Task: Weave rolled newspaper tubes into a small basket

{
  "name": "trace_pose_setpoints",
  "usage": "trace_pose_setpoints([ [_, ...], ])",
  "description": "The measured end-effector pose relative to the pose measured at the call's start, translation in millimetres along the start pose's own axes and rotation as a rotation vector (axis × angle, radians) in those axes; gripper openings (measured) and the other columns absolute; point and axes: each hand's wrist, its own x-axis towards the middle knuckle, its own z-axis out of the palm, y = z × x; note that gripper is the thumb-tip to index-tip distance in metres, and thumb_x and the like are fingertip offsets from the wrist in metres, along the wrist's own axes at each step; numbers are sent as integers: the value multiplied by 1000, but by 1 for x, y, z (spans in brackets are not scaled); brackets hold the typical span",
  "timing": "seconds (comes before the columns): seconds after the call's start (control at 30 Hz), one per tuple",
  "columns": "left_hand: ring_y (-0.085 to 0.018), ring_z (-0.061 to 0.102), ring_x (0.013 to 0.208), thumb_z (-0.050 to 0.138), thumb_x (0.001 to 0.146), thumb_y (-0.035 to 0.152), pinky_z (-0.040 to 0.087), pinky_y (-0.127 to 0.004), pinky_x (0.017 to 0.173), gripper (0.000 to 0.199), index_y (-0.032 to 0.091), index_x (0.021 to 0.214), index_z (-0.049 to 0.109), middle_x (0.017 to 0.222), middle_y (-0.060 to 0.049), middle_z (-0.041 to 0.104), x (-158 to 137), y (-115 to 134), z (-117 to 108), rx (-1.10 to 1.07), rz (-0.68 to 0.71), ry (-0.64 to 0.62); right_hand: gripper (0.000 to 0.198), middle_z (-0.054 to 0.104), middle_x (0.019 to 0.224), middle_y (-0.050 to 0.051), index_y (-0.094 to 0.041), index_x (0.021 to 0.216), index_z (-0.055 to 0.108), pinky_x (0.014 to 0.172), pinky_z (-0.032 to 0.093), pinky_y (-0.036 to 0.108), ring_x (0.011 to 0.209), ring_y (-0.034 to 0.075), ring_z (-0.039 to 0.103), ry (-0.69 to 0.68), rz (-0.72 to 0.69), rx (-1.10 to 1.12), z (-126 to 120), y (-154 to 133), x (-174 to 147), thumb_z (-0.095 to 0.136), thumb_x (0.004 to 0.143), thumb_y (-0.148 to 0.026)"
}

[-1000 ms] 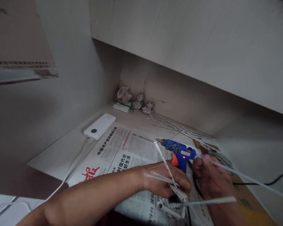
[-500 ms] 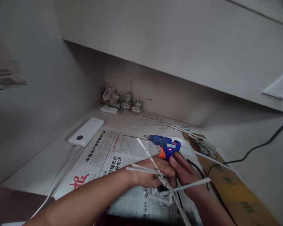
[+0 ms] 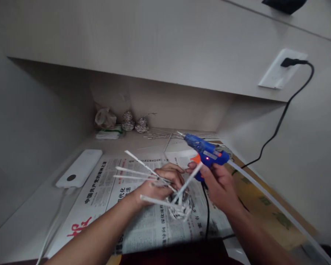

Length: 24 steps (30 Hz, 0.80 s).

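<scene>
My right hand (image 3: pixel 219 184) is wrapped round the handle of a blue hot glue gun (image 3: pixel 205 151), whose nozzle points up and left and whose small red light is lit. A long translucent glue stick (image 3: pixel 276 206) trails from its back. In my left hand (image 3: pixel 165 182) is a small woven piece of rolled newspaper (image 3: pixel 182 209), with several loose paper strips sticking out to the left and upward. The left fingers are closed around its upper part, and the grip itself is partly hidden. One strip crosses in front of the glue gun's handle.
Newspaper (image 3: pixel 99 209) covers the work surface. A white power bank (image 3: pixel 79 167) with a cable lies left. Behind stand two woven gourd shapes (image 3: pixel 128 121), a plastic bag (image 3: pixel 106 117) and loose paper sticks (image 3: pixel 160 135). Cardboard (image 3: pixel 267 202) lies right; a black cord (image 3: pixel 274 129) runs to the wall socket (image 3: pixel 281 70).
The view has turned right, bringing the socket into sight. My right hand has lifted the glue gun away from my left hand, and the woven piece now shows more fully.
</scene>
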Motion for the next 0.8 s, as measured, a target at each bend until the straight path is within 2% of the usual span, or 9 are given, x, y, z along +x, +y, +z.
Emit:
trace_pose_setpoints([
  [0.03, -22, 61, 97, 67, 79, 24, 45, -39, 94, 10, 19, 70, 67, 80, -8, 68, 0, -2, -3, -19, -41, 71, 29, 70, 85, 5, -19, 98, 67, 71, 55, 31, 73, 17, 66, 27, 5, 4, -8, -2, 0, 64, 83, -43],
  [0.1, -20, 62, 86, 66, 79, 24, 49, -36, 84, 10, 19, 70, 65, 82, -7, 66, 0, -6, -9, -76, -84, 230, 25, 68, 77, 4, -18, 88, 66, 59, 52, 27, 64, 15, 62, 64, 21, -28, -24, -6, -3, 62, 84, -42],
  [0.2, -19, 63, 82, 69, 74, 22, 50, -34, 79, 9, 18, 71, 62, 83, -5, 65, -1, -12, -15, -80, -158, 436, 28, 62, 60, 2, -18, 68, 65, 49, 45, 23, 52, 13, 53, 78, 52, -215, -41, -12, -17, 63, 82, -42],
  [0.33, -16, 63, 79, 67, 73, 21, 50, -30, 74, 7, 18, 74, 61, 84, -4, 67, -2, -15, -16, -26, -244, 564, 35, 59, 50, 2, -20, 50, 62, 43, 41, 25, 46, 15, 51, 81, 44, -390, -48, -14, -42, 67, 75, -44],
  [0.4, -15, 63, 75, 66, 72, 21, 50, -28, 69, 7, 18, 76, 60, 84, -3, 68, -2, -14, -14, 1, -295, 597, 26, 63, 55, 2, -22, 56, 68, 46, 44, 26, 51, 17, 55, 44, -14, -428, -46, -12, -51, 69, 73, -41],
  [0.5, -15, 63, 72, 64, 69, 19, 50, -26, 65, 9, 18, 76, 60, 82, -3, 69, -1, -12, -12, 94, -367, 641, 10, 69, 67, 1, -27, 79, 75, 56, 49, 28, 61, 20, 62, -1, -113, -453, -40, -8, -55, 69, 74, -33],
  [0.63, -15, 64, 71, 63, 69, 19, 50, -25, 64, 8, 18, 77, 61, 80, -2, 70, 0, -7, -12, 158, -399, 641, 25, 73, 83, 3, -28, 99, 73, 71, 52, 33, 74, 23, 66, -70, -193, -477, -31, -7, -49, 69, 75, -26],
  [0.8, -15, 63, 67, 64, 70, 20, 49, -25, 61, 8, 18, 77, 63, 77, -2, 70, 1, -3, -12, 200, -423, 629, 29, 72, 92, 5, -28, 107, 70, 74, 53, 35, 83, 25, 68, -135, -217, -547, -24, -6, -43, 64, 79, -27],
])
